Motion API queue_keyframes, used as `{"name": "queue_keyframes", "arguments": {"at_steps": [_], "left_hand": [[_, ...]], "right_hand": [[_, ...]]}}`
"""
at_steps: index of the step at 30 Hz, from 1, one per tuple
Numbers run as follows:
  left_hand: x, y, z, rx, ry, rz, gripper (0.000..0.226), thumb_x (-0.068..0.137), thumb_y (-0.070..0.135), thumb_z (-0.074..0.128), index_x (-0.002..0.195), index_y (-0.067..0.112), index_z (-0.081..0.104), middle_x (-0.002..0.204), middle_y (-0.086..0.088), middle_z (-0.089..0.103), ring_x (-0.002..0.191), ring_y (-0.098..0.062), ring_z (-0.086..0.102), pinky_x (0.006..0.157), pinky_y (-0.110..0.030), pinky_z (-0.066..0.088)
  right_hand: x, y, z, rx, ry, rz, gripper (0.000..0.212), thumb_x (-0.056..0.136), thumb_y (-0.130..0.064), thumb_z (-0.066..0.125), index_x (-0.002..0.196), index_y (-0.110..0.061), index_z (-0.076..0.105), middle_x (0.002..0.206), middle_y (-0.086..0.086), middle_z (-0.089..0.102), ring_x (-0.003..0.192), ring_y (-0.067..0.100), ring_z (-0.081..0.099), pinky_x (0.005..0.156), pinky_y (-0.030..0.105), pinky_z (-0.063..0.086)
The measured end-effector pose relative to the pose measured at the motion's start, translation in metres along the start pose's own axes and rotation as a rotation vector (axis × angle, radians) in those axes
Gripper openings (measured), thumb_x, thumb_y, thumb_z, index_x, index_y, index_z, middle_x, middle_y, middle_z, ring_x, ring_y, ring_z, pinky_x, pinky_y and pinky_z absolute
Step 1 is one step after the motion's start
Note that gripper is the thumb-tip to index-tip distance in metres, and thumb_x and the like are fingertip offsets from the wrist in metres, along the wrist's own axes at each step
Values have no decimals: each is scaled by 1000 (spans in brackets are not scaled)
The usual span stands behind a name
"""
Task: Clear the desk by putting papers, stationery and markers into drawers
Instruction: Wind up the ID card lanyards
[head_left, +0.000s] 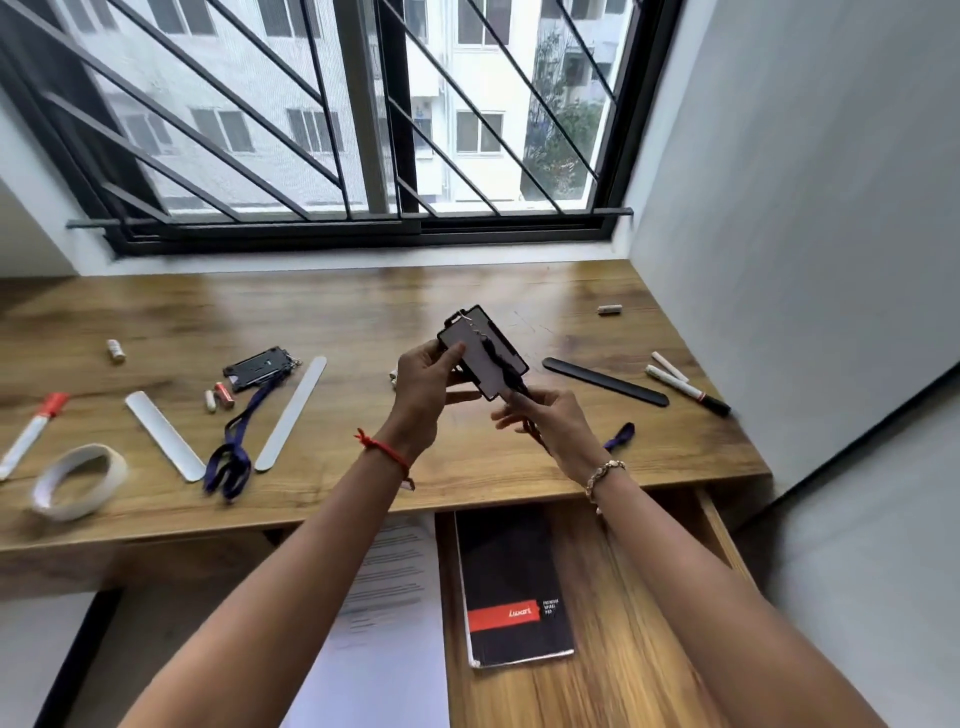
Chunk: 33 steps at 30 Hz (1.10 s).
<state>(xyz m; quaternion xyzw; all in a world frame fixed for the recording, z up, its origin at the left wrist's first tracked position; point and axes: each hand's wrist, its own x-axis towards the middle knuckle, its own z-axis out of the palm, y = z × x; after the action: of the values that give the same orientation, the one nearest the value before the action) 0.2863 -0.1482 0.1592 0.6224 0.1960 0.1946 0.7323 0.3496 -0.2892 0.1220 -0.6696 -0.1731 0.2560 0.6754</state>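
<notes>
My left hand (428, 387) grips a black ID card holder (480, 356) above the middle of the wooden desk (363, 312). My right hand (545, 421) pinches its dark lanyard strap just below the holder; the strap's purple end (621, 435) lies on the desk behind my wrist. A second card holder (260, 366) with a purple lanyard (231, 457) lies to the left. The open drawer (613, 597) below the desk edge holds a black spiral pad (511, 582) and printed papers (387, 623).
On the left lie a tape roll (78, 480), a red-capped marker (34, 428), two white strips (163, 434) and small batteries (218, 397). On the right lie a black strip (605, 382), a black-tipped marker (685, 389) and a battery (609, 309). A wall borders the right.
</notes>
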Motion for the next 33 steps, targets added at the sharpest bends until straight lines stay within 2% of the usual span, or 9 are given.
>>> {"name": "queue_keyframes", "arguments": {"at_steps": [4,8,13,15,18,20,24,28,33], "left_hand": [[-4,10,-6,-147,15,-165,20,98,16,43,106,6,58,82,-3,65,72,-15,63,57,-25,53],[-13,21,-12,-384,-11,-369,24,98,13,40,81,9,56,60,1,60,49,-8,55,48,-18,47],[-29,24,-21,-196,-179,-604,21,95,4,40,80,10,53,79,-5,53,47,-10,51,37,-13,42],[-37,25,-21,-100,-253,-634,22,94,7,42,77,11,55,68,-3,56,44,-10,49,35,-12,37],[-45,25,-20,91,-310,-589,17,91,13,51,78,15,61,50,7,60,41,-3,53,40,-14,43],[-46,23,-21,160,-330,-517,11,89,11,56,93,13,66,64,3,65,48,-4,57,45,-15,46],[-48,19,-19,322,-243,-261,27,85,3,61,111,9,65,76,-4,65,56,-6,59,54,-19,47],[-51,12,-11,390,-66,-64,24,84,1,59,106,-1,67,85,-6,66,76,-16,61,71,-30,51],[-47,5,-7,254,169,-84,15,88,2,53,97,-1,65,86,-12,63,74,-24,59,57,-31,49]], "right_hand": [[-9,0,-2,142,-129,58,29,85,-25,59,99,0,68,55,-2,46,49,9,38,54,22,34],[-17,-4,-13,165,-268,128,33,78,-22,62,101,1,67,60,-2,42,53,7,35,52,20,33],[-17,-25,-20,84,-227,68,27,79,-7,64,104,3,66,63,-2,49,58,7,39,55,20,35],[-17,-37,-18,-13,-217,44,18,83,-2,61,100,2,67,64,1,50,59,9,38,55,19,34],[-19,-54,-14,-257,-254,20,15,83,-1,61,96,1,69,65,4,50,56,9,36,53,20,29],[-20,-66,-14,-371,-240,6,20,81,-1,65,98,8,67,67,7,56,54,9,38,50,19,30],[-21,-79,-6,-459,-143,-33,21,77,0,69,94,12,67,62,7,58,50,11,38,43,16,32],[-24,-83,6,-403,-100,-43,20,76,-3,72,88,13,69,61,13,61,45,14,44,41,21,39],[-37,-82,18,-236,-253,140,22,78,4,67,97,14,65,73,19,68,51,18,63,52,28,55]]}}
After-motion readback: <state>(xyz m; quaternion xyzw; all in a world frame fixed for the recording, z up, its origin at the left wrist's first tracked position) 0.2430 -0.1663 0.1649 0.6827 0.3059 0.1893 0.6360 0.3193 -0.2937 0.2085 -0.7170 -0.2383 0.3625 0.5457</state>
